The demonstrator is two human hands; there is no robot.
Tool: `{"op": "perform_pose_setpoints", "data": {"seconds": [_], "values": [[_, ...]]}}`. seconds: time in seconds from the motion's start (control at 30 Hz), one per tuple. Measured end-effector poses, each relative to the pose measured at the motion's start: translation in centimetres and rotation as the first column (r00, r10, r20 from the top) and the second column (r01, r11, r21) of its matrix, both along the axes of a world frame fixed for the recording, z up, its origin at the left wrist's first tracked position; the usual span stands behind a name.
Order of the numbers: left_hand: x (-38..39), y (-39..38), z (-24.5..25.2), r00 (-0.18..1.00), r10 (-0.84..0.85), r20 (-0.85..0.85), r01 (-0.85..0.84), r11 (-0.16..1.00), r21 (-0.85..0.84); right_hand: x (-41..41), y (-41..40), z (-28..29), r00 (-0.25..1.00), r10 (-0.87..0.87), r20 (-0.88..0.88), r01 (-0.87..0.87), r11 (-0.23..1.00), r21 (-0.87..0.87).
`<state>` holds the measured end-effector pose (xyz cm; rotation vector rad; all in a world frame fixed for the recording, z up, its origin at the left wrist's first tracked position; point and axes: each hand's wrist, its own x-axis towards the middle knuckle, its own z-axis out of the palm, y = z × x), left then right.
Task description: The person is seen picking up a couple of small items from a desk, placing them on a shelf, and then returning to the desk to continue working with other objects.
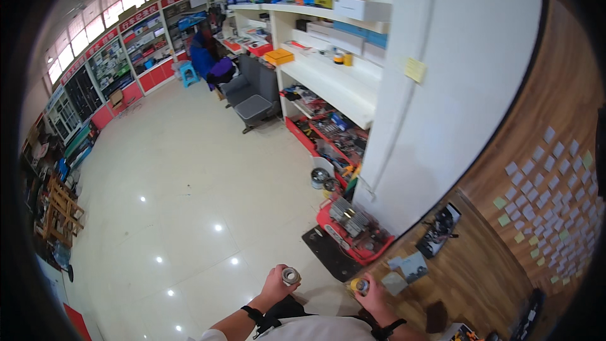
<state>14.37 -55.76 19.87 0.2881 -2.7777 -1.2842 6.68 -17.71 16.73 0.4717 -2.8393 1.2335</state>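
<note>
My left hand (276, 284), at the bottom centre, grips a roll of tape (290, 275) whose open core faces up. To its right, my right hand (372, 295) holds a small yellow roll or can (360, 286) beside the edge of a wooden counter (483, 265). Its exact kind cannot be told. Both wrists bear dark straps. The hands are apart, low in front of my body.
A red air compressor (352, 232) stands on a dark mat (326, 255) ahead of my right hand. White shelves (331, 73) with boxes and bottles rise beyond, near a grey seat (253, 92). Wooden frames (61, 208) lean at the far left.
</note>
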Motion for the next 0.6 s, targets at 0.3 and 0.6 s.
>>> {"op": "perform_pose_setpoints", "data": {"seconds": [0.3,0.6], "values": [[-5.6,-20.2,5.2,0.992,0.118,0.037,-0.117,0.993,-0.014,-10.6,-22.6,7.4,0.994,0.110,0.028,-0.106,0.989,-0.105],[-19.9,-32.1,8.4,0.997,0.059,-0.045,-0.055,0.995,0.082,-22.3,-38.4,13.1,0.993,0.118,-0.016,-0.119,0.983,-0.137]]}}
